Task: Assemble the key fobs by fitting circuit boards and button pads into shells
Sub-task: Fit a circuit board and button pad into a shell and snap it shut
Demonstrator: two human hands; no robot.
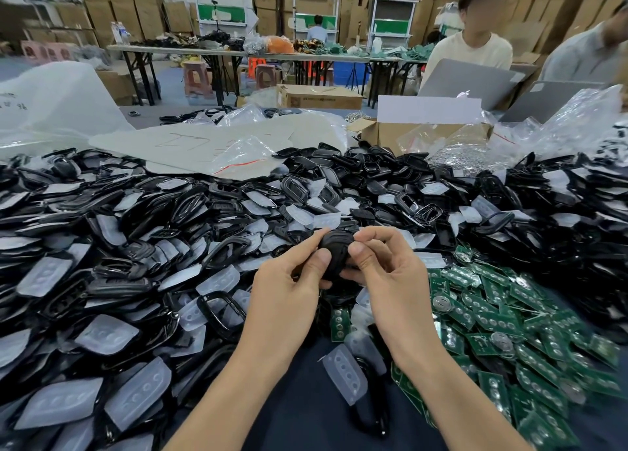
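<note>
At your far left, a heap of black plastic key-fob shells (112, 270) mixed with translucent white rubber button pads (139, 396) covers the dark blue counter (306, 399). Your left hand (289, 280) pinches a rounded black fob shell (336, 250) between thumb and forefinger on its left edge. You hold that shell up over the pile, in the middle of the view. Your right hand (384, 274) grips its right edge, with the thumb on top and the forefinger curled above. To your right lies a spread of small green circuit boards (509, 342).
</note>
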